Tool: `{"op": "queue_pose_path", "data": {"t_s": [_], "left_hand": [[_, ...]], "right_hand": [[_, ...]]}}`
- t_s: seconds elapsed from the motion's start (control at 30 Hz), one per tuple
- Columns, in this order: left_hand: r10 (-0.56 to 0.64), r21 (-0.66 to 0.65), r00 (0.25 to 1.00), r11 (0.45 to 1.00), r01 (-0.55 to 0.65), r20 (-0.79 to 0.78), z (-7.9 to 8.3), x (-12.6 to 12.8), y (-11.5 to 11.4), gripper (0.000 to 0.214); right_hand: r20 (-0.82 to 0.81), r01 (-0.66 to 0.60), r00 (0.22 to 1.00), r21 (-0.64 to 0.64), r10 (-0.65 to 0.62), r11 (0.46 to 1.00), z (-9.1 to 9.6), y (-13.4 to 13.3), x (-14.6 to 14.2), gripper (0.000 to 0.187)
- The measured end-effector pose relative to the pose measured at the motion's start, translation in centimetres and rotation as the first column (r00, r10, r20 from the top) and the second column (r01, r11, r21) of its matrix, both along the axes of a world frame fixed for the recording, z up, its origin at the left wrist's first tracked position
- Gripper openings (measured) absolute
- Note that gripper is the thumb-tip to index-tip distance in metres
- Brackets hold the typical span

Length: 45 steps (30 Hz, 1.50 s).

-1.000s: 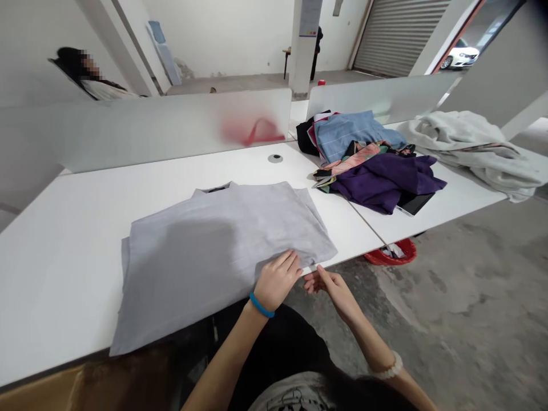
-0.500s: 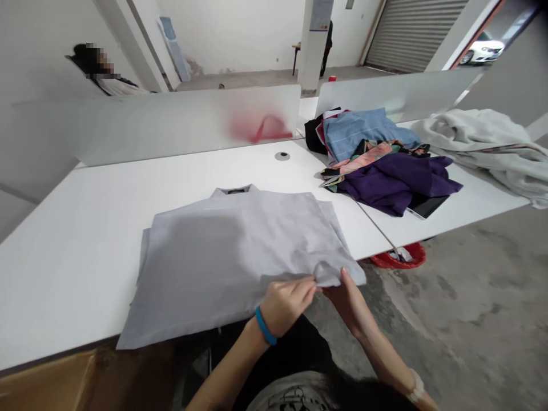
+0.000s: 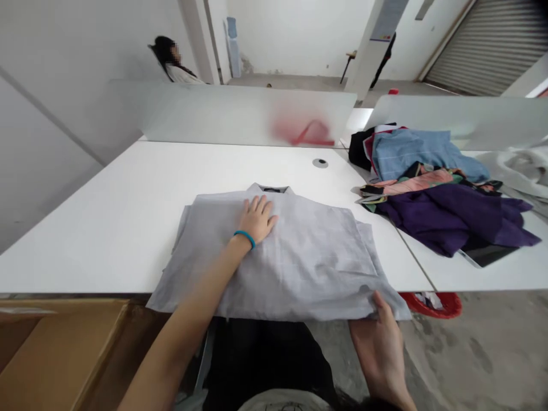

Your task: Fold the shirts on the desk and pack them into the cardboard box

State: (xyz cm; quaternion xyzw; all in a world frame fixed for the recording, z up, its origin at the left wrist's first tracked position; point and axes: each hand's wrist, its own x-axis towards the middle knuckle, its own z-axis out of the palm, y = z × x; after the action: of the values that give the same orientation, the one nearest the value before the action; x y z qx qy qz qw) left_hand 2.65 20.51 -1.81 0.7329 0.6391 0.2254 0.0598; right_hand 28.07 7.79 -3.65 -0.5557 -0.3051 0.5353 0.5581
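A folded light grey shirt (image 3: 308, 257) lies on the white table (image 3: 128, 200), its near edge hanging over the table's front. My left hand (image 3: 256, 218), with a blue band at the wrist, lies flat on the shirt's upper middle, fingers spread. My right hand (image 3: 381, 337) is at the shirt's near right corner; its fingertips are tucked under the cloth there, gripping the hem.
A heap of clothes, blue (image 3: 411, 151) and purple (image 3: 454, 217), lies on the table to the right. A frosted divider (image 3: 222, 114) runs along the back. A cardboard box (image 3: 55, 354) stands at lower left, a red basket (image 3: 432, 302) under the table. A person sits far back left.
My left hand left the shirt's near corner and moved up onto its middle, flattening there. My right hand now holds the near right corner alone. The camera swung left.
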Motion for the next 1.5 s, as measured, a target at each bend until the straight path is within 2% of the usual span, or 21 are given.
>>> {"op": "queue_pose_path", "data": {"t_s": [0.2,0.33,0.47,0.53,0.6,0.67,0.7,0.73,0.8,0.87,0.9,0.93,1.0,1.07,1.13,1.17,1.23,1.3,1.37,1.43,1.5], "left_hand": [[0.083,-0.055,0.991,0.995,-0.089,-0.104,-2.9,-1.4,1.4,0.05],[0.16,-0.027,0.987,0.987,-0.161,-0.015,-1.5,-2.3,-0.5,0.049],[0.334,0.045,0.934,0.939,-0.342,0.126,0.2,-5.8,-7.6,0.041],[0.475,0.084,0.871,0.87,-0.486,0.122,0.2,-7.8,-12.3,0.039],[0.588,0.112,0.792,0.787,-0.607,0.163,-0.2,-9.4,-16.6,0.039],[0.626,0.094,0.729,0.738,-0.669,0.278,-0.7,-10.3,-20.0,0.038],[0.625,0.07,0.694,0.723,-0.687,0.358,-0.9,-10.5,-21.3,0.038],[0.621,0.036,0.644,0.706,-0.707,0.447,-1.1,-10.6,-22.3,0.039],[0.616,-0.055,0.485,0.652,-0.756,0.621,-1.5,-10.6,-23.5,0.045],[0.617,-0.14,0.34,0.596,-0.79,0.71,-2.0,-10.7,-23.9,0.052],[0.626,-0.166,0.311,0.584,-0.794,0.715,-2.2,-10.7,-23.8,0.054],[0.637,-0.178,0.319,0.59,-0.787,0.702,-2.5,-10.8,-23.7,0.056],[0.659,-0.174,0.415,0.638,-0.75,0.627,-2.7,-10.8,-23.3,0.057],[0.676,-0.151,0.525,0.676,-0.721,0.518,-2.6,-10.7,-23.0,0.06],[0.7,-0.058,0.602,0.669,-0.741,0.384,-1.9,-10.0,-22.8,0.062],[0.704,0.017,0.634,0.664,-0.747,0.32,-1.4,-9.5,-22.6,0.061],[0.667,0.167,0.711,0.693,-0.701,0.222,-0.6,-8.1,-21.9,0.051],[0.533,0.252,0.837,0.799,-0.546,0.123,-0.4,-6.5,-20.6,0.045],[0.383,0.237,0.924,0.897,-0.372,-0.002,-1.1,-5.4,-19.1,0.045],[0.342,0.183,0.933,0.93,-0.319,-0.112,-2.4,-5.1,-17.9,0.048],[0.42,0.157,0.893,0.904,-0.398,-0.158,-3.7,-5.5,-17.4,0.051]], "right_hand": [[0.213,0.146,0.962,0.121,-0.169,0.982,0.2,1.1,-0.6,0.059],[0.129,0.188,0.969,0.153,-0.209,0.97,2.3,2.9,-2.7,0.06],[-0.083,0.278,0.96,0.16,-0.268,0.947,5.4,5.4,-6.7,0.061],[-0.12,0.239,0.968,0.195,-0.218,0.951,6.5,6.5,-9.5,0.064],[-0.037,0.115,0.993,0.272,-0.109,0.955,7.3,7.1,-12.8,0.065],[0.182,-0.15,0.979,0.365,0.087,0.919,7.5,6.8,-16.2,0.064],[0.335,-0.317,0.924,0.4,0.184,0.86,7.3,6.3,-17.9,0.062],[0.503,-0.488,0.826,0.413,0.254,0.769,6.9,5.5,-19.6,0.06],[0.796,-0.79,0.532,0.344,0.289,0.507,5.3,3.7,-22.6,0.06],[0.942,-0.947,0.253,0.193,0.222,0.258,3.0,1.7,-24.9,0.065],[0.971,-0.978,0.153,0.121,0.186,0.172,1.8,0.8,-25.6,0.066],[0.983,-0.99,0.089,0.071,0.159,0.119,0.8,0.0,-25.9,0.067],[0.991,-0.997,0.04,0.032,0.13,0.069,-0.2,-1.0,-25.6,0.07],[0.992,-0.999,0.039,0.038,0.117,0.008,0.2,-1.3,-24.2,0.075],[0.993,-0.998,0.046,0.051,0.112,-0.046,1.4,-0.7,-22.0,0.071],[0.993,-0.998,0.053,0.057,0.105,-0.04,2.1,-0.2,-20.9,0.065],[0.994,-0.995,0.082,0.078,0.072,0.059,2.7,1.0,-19.0,0.052],[0.995,-0.975,0.097,0.091,0.021,0.201,2.1,2.3,-17.7,0.047],[0.997,-0.951,0.077,0.08,-0.021,0.299,0.7,3.2,-16.9,0.049],[0.999,-0.946,0.033,0.041,-0.029,0.321,-0.5,3.6,-16.3,0.053],[1.0,-0.956,-0.002,0.004,-0.02,0.292,-0.8,3.6,-15.6,0.055]]}}
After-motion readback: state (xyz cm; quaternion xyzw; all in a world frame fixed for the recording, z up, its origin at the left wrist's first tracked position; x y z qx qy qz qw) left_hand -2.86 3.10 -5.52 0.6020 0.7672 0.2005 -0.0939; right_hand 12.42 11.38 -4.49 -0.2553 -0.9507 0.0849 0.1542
